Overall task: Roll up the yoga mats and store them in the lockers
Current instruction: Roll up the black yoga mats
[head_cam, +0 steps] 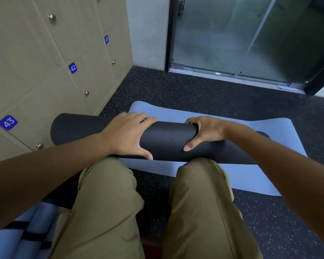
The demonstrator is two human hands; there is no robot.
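Item: black yoga mat (pixel 168 141), ribbed surface, fully rolled into a thick cylinder, lying crosswise in front of the person's knees, on top of a light blue yoga mat (pixel 269 128) that is spread flat on the floor. The roll's left end projects past the blue mat's edge toward the lockers; its right end is partly hidden behind the right forearm. Left hand (pixel 127 135): laid over the top of the roll left of centre, fingers curved over the far side, thumb spread along the near side, holding the roll. Right hand (pixel 204 131): gripping the roll right of centre, fingers curled over the top and far side, thumb pressed against the near face. Both hands are closed around the same roll, a bare stretch of mat between them. Legs: two knees in khaki trousers (pixel 105 202), bent, just short of the roll. Floor (pixel 195 90): dark speckled rubber. Lockers (pixel 36 62): beige bank along the left, all visible doors closed, round metal knobs, blue number plates reading 41, 42 and 43; plate 43 (pixel 8 122) is nearest the roll's left end. Lower left corner: another light blue rolled item with dark straps (pixel 22 236), partly cut off by the frame edge. Far side: grey wall section and a glass sliding door (pixel 251 34) in a dark frame.
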